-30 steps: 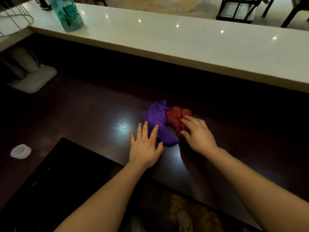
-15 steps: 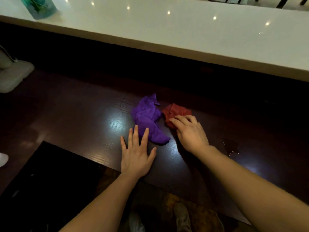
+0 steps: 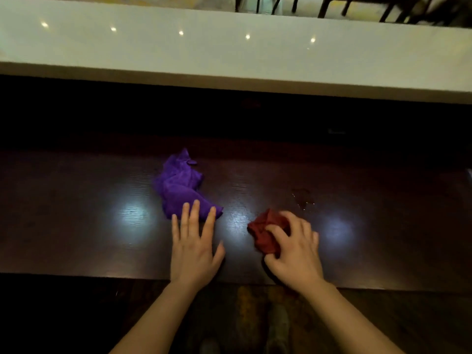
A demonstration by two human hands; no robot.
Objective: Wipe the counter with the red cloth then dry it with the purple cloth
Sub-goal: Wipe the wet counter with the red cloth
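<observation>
Glossy dark counter (image 3: 76, 226), crumpled red cloth (image 3: 265, 232)

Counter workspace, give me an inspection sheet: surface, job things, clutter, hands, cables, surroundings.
Surface: dark wood counter, glossy with light glare; small wet patch beyond the right hand.
Job's things: red cloth bunched under the right hand; purple cloth crumpled, apart from it.
Clutter: nothing seen.
Hands: left hand flat, fingers overlapping the purple cloth's near edge; right hand gripping the red cloth.
Cables: nothing seen.
Surroundings: raised white ledge behind; chair legs beyond.
</observation>
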